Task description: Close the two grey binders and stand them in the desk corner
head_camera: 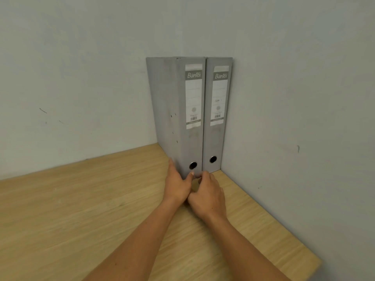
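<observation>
Two grey binders stand upright and closed, side by side, in the corner where the two walls meet. The left binder (pixel 178 110) shows its side cover and its labelled spine. The right binder (pixel 218 114) stands against the right wall. My left hand (pixel 178 185) grips the bottom of the left binder, fingers on its side cover and thumb on the spine below the ring hole. My right hand (pixel 209 195) touches the bottom front edge of the same binder, fingers curled; its grip is partly hidden.
The wooden desk (pixel 81 209) spreads to the left and toward me. Its right edge (pixel 263 209) runs along the right wall. Pale walls close the back and right sides.
</observation>
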